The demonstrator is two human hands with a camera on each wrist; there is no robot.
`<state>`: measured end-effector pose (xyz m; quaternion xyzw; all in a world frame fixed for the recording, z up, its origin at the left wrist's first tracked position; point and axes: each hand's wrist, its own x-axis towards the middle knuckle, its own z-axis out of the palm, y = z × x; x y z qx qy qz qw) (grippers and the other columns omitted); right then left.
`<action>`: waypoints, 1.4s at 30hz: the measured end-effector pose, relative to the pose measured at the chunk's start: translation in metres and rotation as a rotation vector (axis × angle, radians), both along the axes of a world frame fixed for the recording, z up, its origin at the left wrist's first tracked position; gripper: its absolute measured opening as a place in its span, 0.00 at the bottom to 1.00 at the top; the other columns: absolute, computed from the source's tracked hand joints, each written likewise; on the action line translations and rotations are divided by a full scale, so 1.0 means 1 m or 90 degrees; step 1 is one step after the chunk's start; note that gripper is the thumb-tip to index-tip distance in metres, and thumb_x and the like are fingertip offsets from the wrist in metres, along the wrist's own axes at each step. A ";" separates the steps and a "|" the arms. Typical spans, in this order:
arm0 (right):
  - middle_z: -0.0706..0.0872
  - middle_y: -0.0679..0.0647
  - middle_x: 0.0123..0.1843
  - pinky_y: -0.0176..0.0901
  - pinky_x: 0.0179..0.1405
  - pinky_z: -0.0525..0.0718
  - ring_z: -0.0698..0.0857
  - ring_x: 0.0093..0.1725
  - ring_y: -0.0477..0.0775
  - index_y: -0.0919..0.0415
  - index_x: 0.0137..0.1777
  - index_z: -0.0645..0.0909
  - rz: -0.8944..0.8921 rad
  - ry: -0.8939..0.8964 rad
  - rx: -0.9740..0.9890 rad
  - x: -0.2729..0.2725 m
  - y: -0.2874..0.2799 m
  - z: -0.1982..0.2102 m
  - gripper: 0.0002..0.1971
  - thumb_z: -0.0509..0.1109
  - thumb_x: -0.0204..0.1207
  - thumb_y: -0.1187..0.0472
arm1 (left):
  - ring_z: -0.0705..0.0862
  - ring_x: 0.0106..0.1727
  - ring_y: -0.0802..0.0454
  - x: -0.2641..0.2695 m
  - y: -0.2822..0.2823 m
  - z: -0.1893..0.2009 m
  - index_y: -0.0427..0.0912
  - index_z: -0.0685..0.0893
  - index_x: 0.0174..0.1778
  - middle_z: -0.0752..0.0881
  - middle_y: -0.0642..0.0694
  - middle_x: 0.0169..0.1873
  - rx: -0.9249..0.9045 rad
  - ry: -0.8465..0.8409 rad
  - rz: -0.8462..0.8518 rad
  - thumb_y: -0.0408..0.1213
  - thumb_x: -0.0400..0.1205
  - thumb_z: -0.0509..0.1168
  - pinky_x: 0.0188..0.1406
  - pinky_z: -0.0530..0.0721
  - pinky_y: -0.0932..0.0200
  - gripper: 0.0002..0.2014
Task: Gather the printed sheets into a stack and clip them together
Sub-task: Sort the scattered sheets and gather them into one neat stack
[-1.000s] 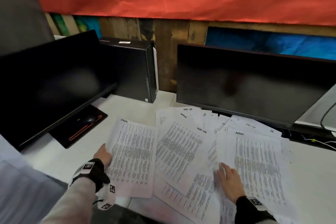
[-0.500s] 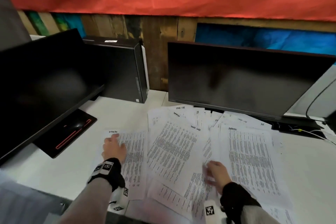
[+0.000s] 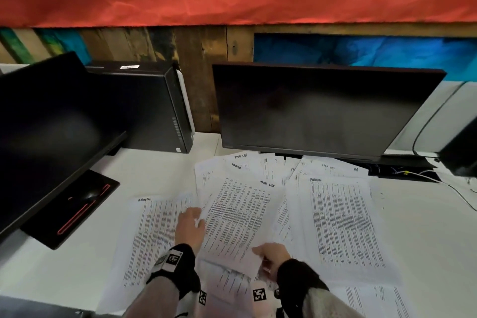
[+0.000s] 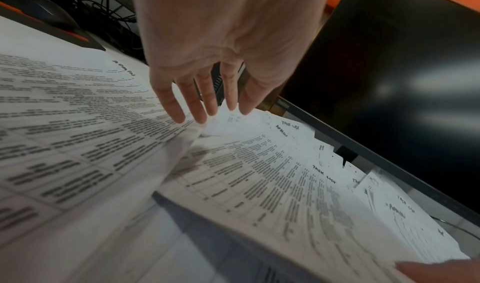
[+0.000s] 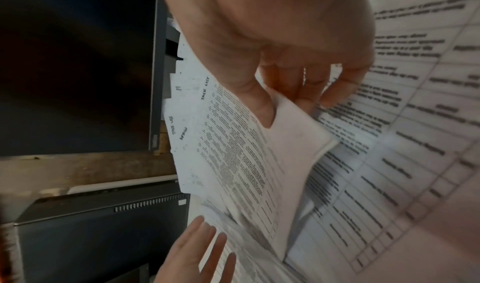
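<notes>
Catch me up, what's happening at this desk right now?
A person is gathering printed sheets scattered over a white desk in front of two dark monitors. The right hand pinches the near corner of the middle sheet, headed "Task List", lifting it off the pile. The left hand lies open, fingers straight, on the leftmost sheet beside it. The pages are fanned out and overlapping, not yet stacked. No clip is visible in any view.
</notes>
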<state>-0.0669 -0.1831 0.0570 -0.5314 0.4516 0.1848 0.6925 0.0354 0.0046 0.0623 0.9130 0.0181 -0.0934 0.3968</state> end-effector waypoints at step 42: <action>0.67 0.57 0.70 0.59 0.70 0.64 0.65 0.70 0.62 0.56 0.64 0.78 0.165 0.181 -0.662 -0.102 -0.217 0.004 0.21 0.66 0.70 0.55 | 0.78 0.68 0.46 -0.087 -0.189 0.046 0.43 0.69 0.76 0.76 0.43 0.70 0.276 -0.010 -0.358 0.26 0.83 0.55 0.69 0.77 0.56 0.24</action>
